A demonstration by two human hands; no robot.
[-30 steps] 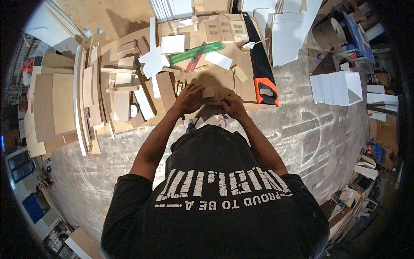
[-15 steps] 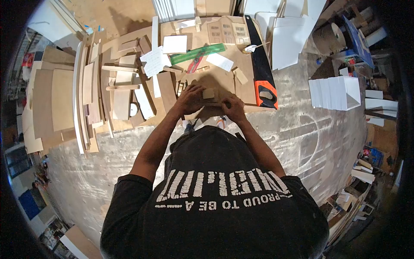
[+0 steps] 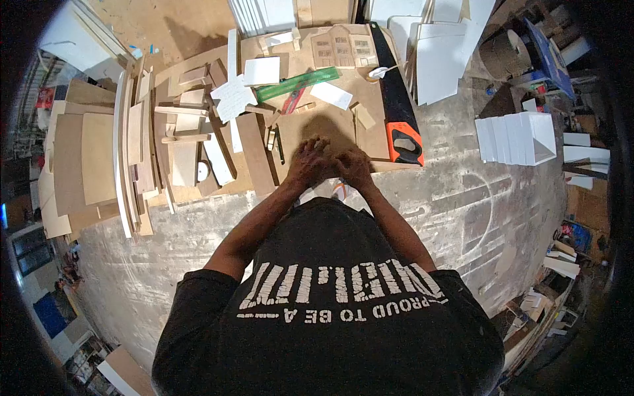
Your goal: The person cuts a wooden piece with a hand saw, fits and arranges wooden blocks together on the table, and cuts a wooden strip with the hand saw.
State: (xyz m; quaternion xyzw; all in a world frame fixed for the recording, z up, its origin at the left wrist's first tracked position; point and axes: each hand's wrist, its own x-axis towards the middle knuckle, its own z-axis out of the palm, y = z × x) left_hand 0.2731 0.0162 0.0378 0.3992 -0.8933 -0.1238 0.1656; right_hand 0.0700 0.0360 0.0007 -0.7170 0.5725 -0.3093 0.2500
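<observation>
My left hand (image 3: 309,162) is at the near edge of the wooden board (image 3: 314,125), its fingers curled. Close beside it, my right hand (image 3: 354,167) is bent inward with its fingers closed together. Whatever lies between the two hands is hidden by the fingers and shadow. A dark pencil-like stick (image 3: 281,149) and small wood pieces (image 3: 271,138) lie left of my left hand. Beyond the hands are a green ruler (image 3: 297,84), a red tool (image 3: 292,99) and a white card (image 3: 331,95). A handsaw (image 3: 404,142) with an orange and black handle lies to the right.
Wood strips and offcuts (image 3: 187,158) cover the left side. A handwritten paper (image 3: 232,98) lies among them. At the back stands a wooden house-front panel (image 3: 342,47). White sheets (image 3: 441,63) lean at the back right, and a white stepped box (image 3: 515,138) is further right.
My hands have come closer together and slightly nearer my body. The small pale wood block seen between them earlier is out of sight now. The view has shifted slightly.
</observation>
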